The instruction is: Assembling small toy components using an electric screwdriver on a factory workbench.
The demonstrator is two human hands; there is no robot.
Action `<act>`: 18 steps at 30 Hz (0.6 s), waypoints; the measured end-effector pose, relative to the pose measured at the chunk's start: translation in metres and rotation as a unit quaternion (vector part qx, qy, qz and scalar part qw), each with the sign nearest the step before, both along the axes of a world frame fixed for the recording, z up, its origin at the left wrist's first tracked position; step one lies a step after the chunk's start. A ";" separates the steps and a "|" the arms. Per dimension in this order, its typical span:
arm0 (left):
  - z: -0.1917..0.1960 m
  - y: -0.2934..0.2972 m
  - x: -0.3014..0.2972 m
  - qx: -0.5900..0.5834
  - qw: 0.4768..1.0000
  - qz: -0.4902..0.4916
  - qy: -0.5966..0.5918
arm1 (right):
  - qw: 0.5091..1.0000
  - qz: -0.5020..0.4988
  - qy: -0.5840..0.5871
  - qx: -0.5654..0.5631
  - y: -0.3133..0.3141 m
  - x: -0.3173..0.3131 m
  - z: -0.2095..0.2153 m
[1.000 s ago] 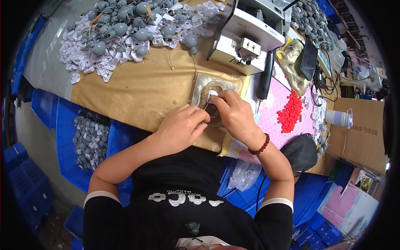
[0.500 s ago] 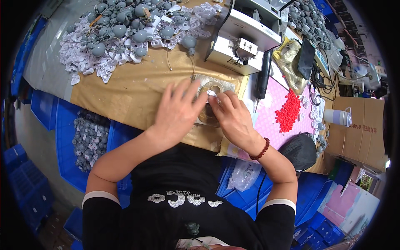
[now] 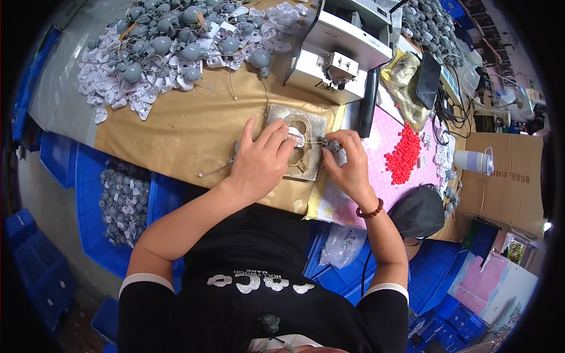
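Nearby, a brown cardboard box (image 3: pixel 507 176) (dark print) stands right.

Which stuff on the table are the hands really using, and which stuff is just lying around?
In use:
- left hand, pressing on the metal plate
- right hand, pinching a small grey part

Just lying about:
- pile of grey bulbs
- red pieces on the pink mat
- white machine
- white cup
- cardboard box

Dull worn metal jig plate (image 3: pixel 311 126); matt brown paper table cover (image 3: pixel 176 132); glossy red plastic caps (image 3: pixel 404 159).
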State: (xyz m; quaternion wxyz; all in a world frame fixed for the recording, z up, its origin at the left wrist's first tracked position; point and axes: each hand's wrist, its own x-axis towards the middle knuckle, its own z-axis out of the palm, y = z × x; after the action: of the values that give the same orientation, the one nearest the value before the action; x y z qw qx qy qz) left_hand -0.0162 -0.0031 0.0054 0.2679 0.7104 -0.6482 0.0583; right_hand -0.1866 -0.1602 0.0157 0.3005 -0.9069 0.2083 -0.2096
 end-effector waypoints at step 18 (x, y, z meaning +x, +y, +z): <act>-0.005 0.001 0.008 -0.008 0.996 -0.031 0.078 | 0.744 0.028 -0.140 0.653 -0.009 0.035 0.016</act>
State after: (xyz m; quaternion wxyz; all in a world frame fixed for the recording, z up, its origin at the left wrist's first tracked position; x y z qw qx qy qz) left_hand -0.0082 -0.0023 0.0002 0.3247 0.6904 -0.6465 -0.0001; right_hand -0.1514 -0.1692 0.0312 0.8507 -0.4548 0.2239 -0.1388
